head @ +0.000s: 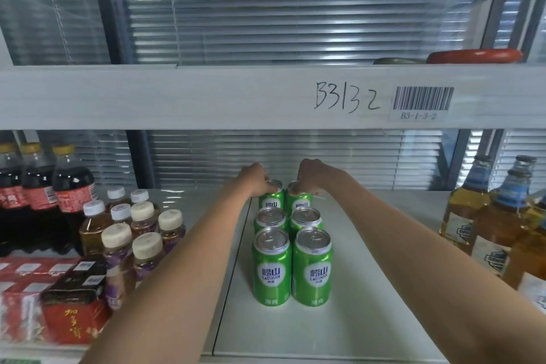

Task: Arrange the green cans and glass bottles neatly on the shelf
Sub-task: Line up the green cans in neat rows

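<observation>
Both arms stretched deep into the white metal shelf (369, 245), each hand on a can top at the back. Left hand (257, 179) has fingers curled over the rim of the rear-left green aluminium beer can (271, 196); right hand (310, 176) does the same on the rear-right green can (299, 198). Top-down grips, prob. to nudge that back pair square w/ the rest. The six green cans form a block two wide, three deep, sides touching, mid-shelf. All upright, long axis vertical, pull-tab lids up, front pair (292, 270) w/ logos facing out. Amber glass bottles w/ blue neck foil (484, 216) stand upright far right, well apart from the cans, loosely bunched; looks like they're not tidied yet.
</observation>
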